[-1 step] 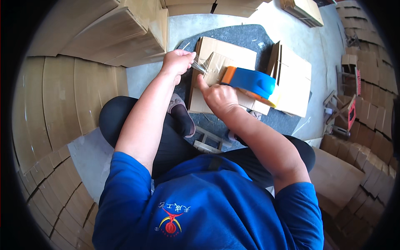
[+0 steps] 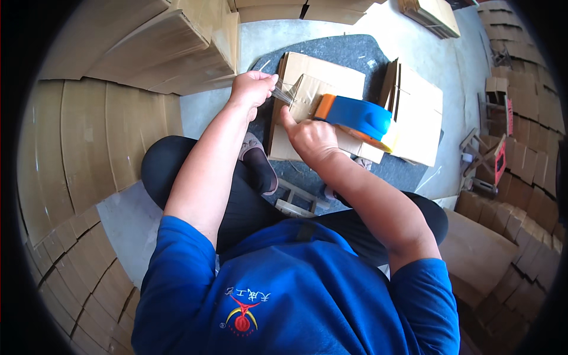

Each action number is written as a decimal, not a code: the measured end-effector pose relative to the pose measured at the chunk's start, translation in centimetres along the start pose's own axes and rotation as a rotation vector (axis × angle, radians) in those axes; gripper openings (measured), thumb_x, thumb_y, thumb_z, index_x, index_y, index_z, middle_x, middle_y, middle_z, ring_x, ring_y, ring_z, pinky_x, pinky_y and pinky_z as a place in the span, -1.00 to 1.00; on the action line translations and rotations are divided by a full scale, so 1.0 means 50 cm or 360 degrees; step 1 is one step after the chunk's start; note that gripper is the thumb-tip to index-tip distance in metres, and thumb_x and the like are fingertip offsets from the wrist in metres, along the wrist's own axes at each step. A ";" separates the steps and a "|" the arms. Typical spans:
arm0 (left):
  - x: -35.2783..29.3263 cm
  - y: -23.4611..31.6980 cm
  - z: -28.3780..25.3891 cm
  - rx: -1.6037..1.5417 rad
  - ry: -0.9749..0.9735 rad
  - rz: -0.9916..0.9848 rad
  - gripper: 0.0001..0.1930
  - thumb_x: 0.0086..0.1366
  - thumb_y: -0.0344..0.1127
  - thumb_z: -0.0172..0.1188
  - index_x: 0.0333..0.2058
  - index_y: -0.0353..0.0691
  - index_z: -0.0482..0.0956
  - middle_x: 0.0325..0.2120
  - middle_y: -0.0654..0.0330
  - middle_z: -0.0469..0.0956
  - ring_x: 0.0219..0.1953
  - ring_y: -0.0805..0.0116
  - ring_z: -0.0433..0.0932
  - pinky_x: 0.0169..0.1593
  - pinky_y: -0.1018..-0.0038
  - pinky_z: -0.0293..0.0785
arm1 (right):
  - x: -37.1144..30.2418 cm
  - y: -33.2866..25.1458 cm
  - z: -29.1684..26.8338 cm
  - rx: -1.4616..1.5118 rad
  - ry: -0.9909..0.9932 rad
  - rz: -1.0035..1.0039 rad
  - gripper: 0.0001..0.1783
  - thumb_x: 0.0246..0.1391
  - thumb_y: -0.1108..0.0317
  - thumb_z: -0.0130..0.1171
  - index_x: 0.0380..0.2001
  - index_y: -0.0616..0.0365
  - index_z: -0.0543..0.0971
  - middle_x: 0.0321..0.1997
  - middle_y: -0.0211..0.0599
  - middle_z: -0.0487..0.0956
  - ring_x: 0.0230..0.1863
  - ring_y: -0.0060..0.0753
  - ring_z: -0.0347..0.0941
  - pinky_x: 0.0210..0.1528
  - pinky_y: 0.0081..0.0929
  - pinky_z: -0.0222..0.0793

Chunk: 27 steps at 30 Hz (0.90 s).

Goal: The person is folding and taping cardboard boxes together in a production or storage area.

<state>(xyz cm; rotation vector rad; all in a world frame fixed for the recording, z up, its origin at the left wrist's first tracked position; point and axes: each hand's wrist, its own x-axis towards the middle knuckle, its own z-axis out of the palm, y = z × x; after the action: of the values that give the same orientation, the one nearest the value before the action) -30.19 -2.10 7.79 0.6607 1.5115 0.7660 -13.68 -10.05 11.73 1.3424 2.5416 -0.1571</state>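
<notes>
My left hand (image 2: 251,92) pinches the end of a strip of clear packing tape (image 2: 284,93) between thumb and fingers. The strip stretches toward a small cardboard piece on the flat stack. My right hand (image 2: 315,139) is closed on a blue and orange tape dispenser (image 2: 360,115), one digit pointing out toward the tape; its other fingers are partly hidden. Under the dispenser lies a stack of flat cardboard (image 2: 340,74). Beside it, to the right, a tied bundle of flat cardboard (image 2: 421,115) rests on the same dark mat (image 2: 337,47).
Tall cardboard stacks (image 2: 133,130) rise close on my left, and more cartons (image 2: 523,118) line the far right. Folding stools (image 2: 488,157) stand near them. Between my feet is a low frame (image 2: 296,201). Another flat bundle (image 2: 429,15) lies at the back.
</notes>
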 end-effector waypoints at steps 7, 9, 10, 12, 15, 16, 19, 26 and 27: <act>0.016 -0.039 0.011 0.0006 0.0049 -0.0005 -0.81 0.26 -0.24 0.33 -0.30 -0.22 0.59 -0.52 0.34 0.53 -0.55 0.59 0.36 -0.48 0.60 0.31 | -0.003 -0.013 0.007 0.0005 -0.0026 0.0055 -0.44 0.11 0.37 0.06 0.22 0.08 0.33 -0.48 -0.30 0.65 -0.46 -0.27 0.65 -0.52 -0.34 0.53; 0.025 -0.062 0.026 0.0036 0.0067 -0.0092 -0.83 0.27 -0.24 0.31 -0.28 -0.20 0.60 -0.52 0.36 0.52 -0.54 0.59 0.35 -0.45 0.58 0.31 | -0.002 -0.017 0.013 0.0041 0.0006 0.0090 -0.44 0.10 0.37 0.07 0.21 0.05 0.34 -0.49 -0.29 0.65 -0.46 -0.25 0.66 -0.51 -0.31 0.54; 0.028 -0.078 0.043 -0.0050 0.0036 -0.0128 -0.84 0.28 -0.26 0.28 -0.25 -0.20 0.61 -0.48 0.33 0.55 -0.51 0.56 0.39 -0.41 0.58 0.35 | -0.002 -0.017 0.015 0.0039 0.0009 0.0090 -0.44 0.10 0.37 0.07 0.21 0.05 0.34 -0.49 -0.29 0.65 -0.46 -0.25 0.66 -0.51 -0.31 0.54; 0.080 -0.156 0.043 -0.0270 0.0042 -0.0068 -0.81 0.31 -0.30 0.25 -0.18 -0.26 0.61 -0.31 0.17 0.65 -0.31 0.34 0.60 -0.20 0.45 0.55 | 0.008 -0.036 0.006 0.0055 0.0052 0.0087 -0.45 0.10 0.38 0.07 0.21 0.02 0.35 -0.49 -0.30 0.65 -0.47 -0.24 0.65 -0.50 -0.27 0.55; 0.045 -0.126 0.114 -0.0637 0.0036 -0.0317 -0.77 0.33 -0.33 0.23 -0.10 -0.31 0.59 -0.27 0.13 0.65 -0.25 0.31 0.62 -0.14 0.40 0.57 | -0.005 -0.005 0.023 0.0021 0.0023 0.0136 -0.42 0.12 0.39 0.04 0.25 -0.01 0.32 -0.43 -0.25 0.64 -0.42 -0.23 0.66 -0.48 -0.26 0.56; 0.036 -0.129 0.110 -0.0642 0.0041 -0.0314 -0.77 0.33 -0.33 0.23 -0.10 -0.31 0.59 -0.27 0.13 0.65 -0.25 0.31 0.62 -0.14 0.40 0.57 | -0.012 -0.008 0.015 0.0019 0.0026 0.0129 -0.42 0.12 0.39 0.04 0.25 -0.01 0.32 -0.43 -0.25 0.64 -0.42 -0.23 0.66 -0.48 -0.26 0.56; 0.032 -0.152 0.106 -0.0812 0.0052 -0.0225 -0.79 0.28 -0.32 0.28 -0.15 -0.28 0.66 -0.33 0.14 0.66 -0.34 0.38 0.61 -0.27 0.45 0.55 | -0.052 -0.011 -0.059 0.0100 0.0243 0.0030 -0.29 0.01 0.34 0.21 0.29 0.05 0.31 -0.42 -0.27 0.59 -0.42 -0.27 0.60 -0.38 -0.28 0.52; 0.080 -0.191 0.114 -0.0471 0.0385 -0.0409 -0.38 0.08 -0.16 0.49 0.08 -0.33 0.52 -0.16 0.07 0.64 -0.18 0.24 0.63 -0.02 0.39 0.53 | -0.130 0.143 -0.141 0.0230 0.0791 0.0559 -0.37 0.07 0.13 0.28 0.15 0.21 0.43 0.04 0.00 0.49 0.08 -0.01 0.41 0.13 -0.13 0.31; 0.104 -0.223 0.075 -0.0603 0.0063 -0.0726 -0.26 0.01 -0.19 0.53 0.14 -0.33 0.44 -0.01 -0.01 0.56 -0.14 0.15 0.63 0.03 0.38 0.53 | -0.121 0.149 -0.120 0.0360 0.0705 0.0606 -0.40 0.08 0.12 0.28 0.12 0.23 0.46 0.02 0.01 0.50 0.06 -0.02 0.43 0.10 -0.14 0.34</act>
<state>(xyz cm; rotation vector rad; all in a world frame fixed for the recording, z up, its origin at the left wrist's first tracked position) -26.54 -4.55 -4.27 0.0124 1.4272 0.6848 -5.38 -9.37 19.38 2.1271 2.5954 -0.0798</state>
